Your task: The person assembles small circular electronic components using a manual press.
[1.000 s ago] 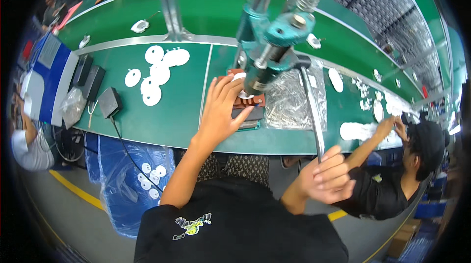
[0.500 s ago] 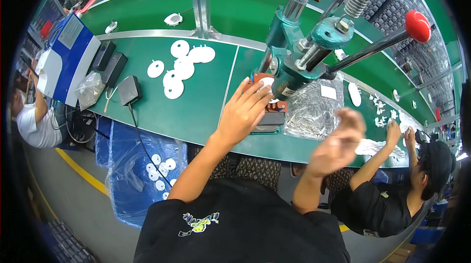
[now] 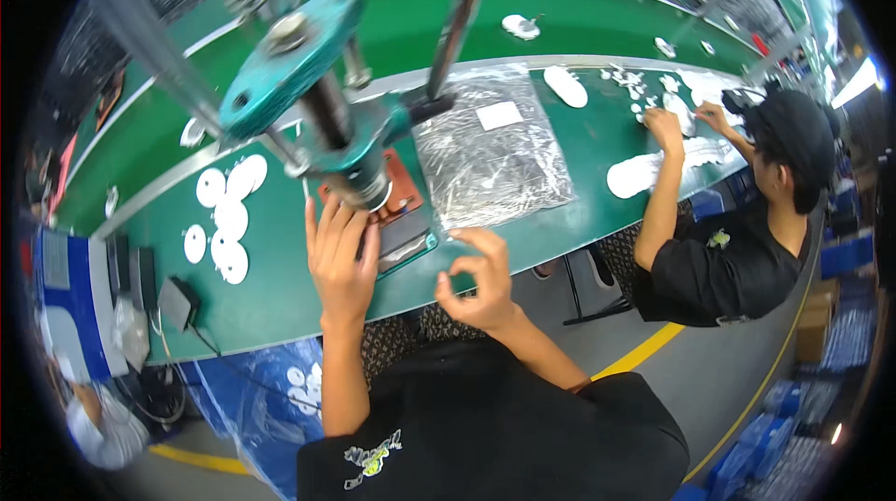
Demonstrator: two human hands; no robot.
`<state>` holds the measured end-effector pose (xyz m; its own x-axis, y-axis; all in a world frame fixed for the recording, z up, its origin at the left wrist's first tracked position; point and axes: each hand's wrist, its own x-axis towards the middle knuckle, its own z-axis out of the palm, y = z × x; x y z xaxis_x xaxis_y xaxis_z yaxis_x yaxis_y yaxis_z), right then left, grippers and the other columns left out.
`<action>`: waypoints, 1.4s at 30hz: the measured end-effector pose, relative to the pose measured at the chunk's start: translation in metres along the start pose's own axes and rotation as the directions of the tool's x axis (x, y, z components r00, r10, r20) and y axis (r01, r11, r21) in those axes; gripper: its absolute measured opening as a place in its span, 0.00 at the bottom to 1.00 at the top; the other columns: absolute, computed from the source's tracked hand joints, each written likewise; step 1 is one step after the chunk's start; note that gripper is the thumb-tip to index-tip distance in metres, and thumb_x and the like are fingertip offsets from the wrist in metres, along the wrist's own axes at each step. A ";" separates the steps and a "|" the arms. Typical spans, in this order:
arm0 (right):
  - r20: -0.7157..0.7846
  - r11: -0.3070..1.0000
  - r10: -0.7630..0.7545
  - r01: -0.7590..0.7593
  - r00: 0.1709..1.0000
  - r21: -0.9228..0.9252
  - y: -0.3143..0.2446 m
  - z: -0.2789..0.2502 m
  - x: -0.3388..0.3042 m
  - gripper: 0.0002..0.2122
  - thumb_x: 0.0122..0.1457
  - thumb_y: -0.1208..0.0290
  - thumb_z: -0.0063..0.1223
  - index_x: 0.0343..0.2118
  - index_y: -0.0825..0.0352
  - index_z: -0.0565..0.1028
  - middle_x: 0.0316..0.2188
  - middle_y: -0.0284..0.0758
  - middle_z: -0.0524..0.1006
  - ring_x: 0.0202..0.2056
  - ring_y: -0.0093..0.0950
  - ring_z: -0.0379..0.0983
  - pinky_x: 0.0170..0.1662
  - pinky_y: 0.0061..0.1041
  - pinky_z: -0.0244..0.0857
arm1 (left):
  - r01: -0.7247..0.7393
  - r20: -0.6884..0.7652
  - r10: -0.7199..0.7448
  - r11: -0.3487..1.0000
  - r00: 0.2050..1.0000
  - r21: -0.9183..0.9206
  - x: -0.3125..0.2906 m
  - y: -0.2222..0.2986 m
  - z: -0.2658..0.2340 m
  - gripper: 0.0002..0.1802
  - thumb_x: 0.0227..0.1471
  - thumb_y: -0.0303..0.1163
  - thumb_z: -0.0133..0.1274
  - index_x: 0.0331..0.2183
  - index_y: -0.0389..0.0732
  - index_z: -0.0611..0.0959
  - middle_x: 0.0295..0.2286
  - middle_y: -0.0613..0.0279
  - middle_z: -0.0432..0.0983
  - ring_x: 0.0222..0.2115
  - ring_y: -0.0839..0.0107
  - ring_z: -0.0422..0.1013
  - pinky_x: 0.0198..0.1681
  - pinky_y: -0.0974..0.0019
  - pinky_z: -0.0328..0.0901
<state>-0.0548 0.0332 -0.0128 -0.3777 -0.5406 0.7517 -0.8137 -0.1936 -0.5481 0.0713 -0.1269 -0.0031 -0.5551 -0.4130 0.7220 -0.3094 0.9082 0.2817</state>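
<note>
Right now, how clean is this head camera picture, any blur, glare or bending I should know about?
Head view: strong fisheye, so the green bench edge curves and the corners go black. The teal press sits close to the lens and looks soft. The clear plastic bag throws bright glare. The left hand and right hand are fairly sharp.

Single head-worn fisheye view, looking steeply down from close above the green surface (image 3: 280,286) and teal press (image 3: 299,81).

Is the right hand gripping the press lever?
No, the right hand hangs free at the table edge with fingers curled and empty, while the lever of the teal hand press rises well above it.
</note>
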 end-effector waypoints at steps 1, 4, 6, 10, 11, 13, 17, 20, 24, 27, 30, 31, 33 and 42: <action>0.021 0.999 -0.040 0.040 0.999 -0.007 0.004 0.005 -0.002 0.11 0.45 0.80 0.62 0.29 0.66 0.69 0.49 0.45 0.72 0.49 0.42 0.69 0.51 0.37 0.64 | -0.023 0.001 0.023 1.000 1.000 -0.014 0.008 0.004 0.005 0.21 0.39 0.23 0.64 0.40 0.34 0.79 0.46 0.51 0.73 0.55 0.51 0.66 0.63 0.42 0.53; 0.038 0.996 0.042 -0.045 0.998 0.074 0.003 0.018 -0.002 0.11 0.45 0.81 0.62 0.29 0.66 0.70 0.49 0.45 0.72 0.49 0.42 0.70 0.52 0.38 0.64 | 0.246 -0.011 -0.250 0.960 0.968 -0.136 0.021 0.021 -0.002 0.18 0.39 0.23 0.63 0.37 0.35 0.79 0.43 0.53 0.74 0.52 0.51 0.68 0.63 0.41 0.53; 0.053 0.991 0.039 -0.046 0.998 0.128 0.001 0.023 -0.001 0.11 0.44 0.81 0.63 0.30 0.66 0.71 0.49 0.44 0.72 0.49 0.44 0.70 0.52 0.38 0.65 | 0.166 0.054 -0.160 0.978 0.986 -0.123 0.030 0.013 -0.004 0.17 0.39 0.23 0.62 0.36 0.35 0.78 0.40 0.52 0.73 0.49 0.50 0.68 0.63 0.41 0.54; 0.077 0.987 0.023 -0.035 0.997 0.158 0.002 0.024 -0.008 0.13 0.42 0.80 0.65 0.29 0.65 0.71 0.50 0.44 0.72 0.50 0.44 0.70 0.52 0.40 0.65 | -0.010 -0.011 0.010 1.000 1.000 -0.001 0.009 0.012 -0.008 0.19 0.38 0.27 0.65 0.36 0.37 0.79 0.42 0.52 0.74 0.48 0.51 0.71 0.62 0.39 0.54; 0.050 0.996 0.000 -0.005 0.999 0.086 0.001 0.021 -0.009 0.14 0.43 0.78 0.66 0.29 0.65 0.70 0.50 0.45 0.71 0.50 0.45 0.69 0.52 0.41 0.65 | -0.002 0.026 0.004 0.998 1.000 -0.060 -0.001 0.021 -0.012 0.20 0.38 0.28 0.67 0.37 0.37 0.80 0.43 0.52 0.74 0.49 0.52 0.71 0.62 0.39 0.54; -0.011 0.989 -0.147 0.147 0.989 -0.018 0.005 0.019 -0.013 0.17 0.40 0.74 0.70 0.30 0.63 0.70 0.51 0.43 0.70 0.50 0.45 0.69 0.51 0.42 0.67 | 0.060 0.006 -0.060 0.977 0.998 -0.206 -0.019 0.041 -0.024 0.24 0.38 0.31 0.68 0.41 0.37 0.81 0.45 0.52 0.75 0.49 0.53 0.72 0.62 0.40 0.54; 0.047 0.964 -0.258 0.254 0.965 0.074 0.011 0.015 -0.020 0.20 0.43 0.69 0.73 0.36 0.62 0.72 0.51 0.41 0.70 0.50 0.44 0.70 0.50 0.41 0.69 | 0.386 0.238 -0.307 0.657 0.921 -0.647 -0.041 0.071 -0.033 0.24 0.50 0.33 0.62 0.47 0.33 0.77 0.44 0.54 0.76 0.49 0.60 0.72 0.61 0.49 0.57; 0.132 0.963 -0.269 0.262 0.954 0.071 0.014 0.013 -0.015 0.21 0.44 0.70 0.73 0.40 0.62 0.73 0.52 0.40 0.68 0.50 0.43 0.71 0.49 0.39 0.70 | 0.673 0.514 -0.524 0.165 0.679 -0.721 -0.053 0.081 -0.032 0.23 0.51 0.29 0.62 0.48 0.33 0.77 0.44 0.55 0.77 0.47 0.66 0.73 0.57 0.60 0.63; 0.134 0.983 -0.138 0.119 0.981 0.137 0.009 0.014 -0.021 0.26 0.42 0.75 0.73 0.46 0.65 0.72 0.54 0.42 0.70 0.49 0.43 0.72 0.51 0.39 0.70 | 0.595 0.485 -0.535 0.041 0.692 -0.803 -0.051 0.077 -0.027 0.20 0.56 0.24 0.55 0.50 0.32 0.72 0.43 0.60 0.74 0.46 0.72 0.70 0.52 0.67 0.63; 0.198 0.972 -0.128 0.084 0.972 0.218 0.000 0.011 0.001 0.25 0.42 0.77 0.71 0.45 0.66 0.72 0.53 0.43 0.73 0.50 0.42 0.72 0.51 0.37 0.70 | 0.600 0.515 -0.512 0.002 0.688 -0.800 -0.053 0.071 -0.032 0.18 0.57 0.21 0.51 0.50 0.32 0.71 0.44 0.59 0.74 0.45 0.72 0.70 0.53 0.68 0.62; 0.192 0.968 -0.100 0.051 0.976 0.246 0.004 0.001 0.010 0.24 0.42 0.76 0.71 0.44 0.67 0.73 0.51 0.45 0.73 0.51 0.43 0.72 0.52 0.37 0.68 | 0.695 0.582 -0.477 0.092 0.659 -0.713 -0.051 0.062 -0.048 0.15 0.58 0.21 0.49 0.48 0.31 0.74 0.43 0.55 0.75 0.48 0.70 0.70 0.53 0.66 0.63; 0.163 0.978 -0.099 0.065 0.982 0.198 0.017 -0.009 0.018 0.24 0.42 0.74 0.70 0.43 0.67 0.73 0.49 0.45 0.73 0.50 0.42 0.71 0.53 0.37 0.66 | 0.732 0.603 -0.481 0.129 0.636 -0.669 -0.053 0.058 -0.053 0.16 0.57 0.23 0.51 0.48 0.32 0.75 0.42 0.54 0.78 0.49 0.68 0.71 0.54 0.65 0.63; -0.061 0.995 0.102 -0.100 0.993 0.023 0.059 -0.038 0.039 0.24 0.42 0.71 0.69 0.43 0.68 0.72 0.46 0.45 0.71 0.49 0.41 0.68 0.55 0.37 0.62 | 0.656 0.178 -0.640 0.669 0.747 -0.349 -0.039 0.038 -0.069 0.19 0.54 0.27 0.55 0.49 0.34 0.77 0.41 0.54 0.79 0.49 0.62 0.71 0.55 0.59 0.62; -0.332 0.711 0.491 -0.591 0.805 -0.382 0.282 -0.118 0.106 0.20 0.42 0.72 0.67 0.39 0.68 0.72 0.41 0.48 0.72 0.47 0.46 0.68 0.52 0.39 0.63 | 0.689 -0.101 -0.682 0.722 0.724 0.059 -0.102 -0.142 -0.094 0.26 0.55 0.31 0.60 0.53 0.33 0.75 0.52 0.47 0.71 0.53 0.56 0.68 0.58 0.57 0.59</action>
<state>-0.3767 0.0172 -0.0445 -0.8503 -0.2582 0.4585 -0.5241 0.4943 -0.6935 0.2444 -0.2075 -0.0580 -0.1126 -0.9120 0.3943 -0.6514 0.3674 0.6639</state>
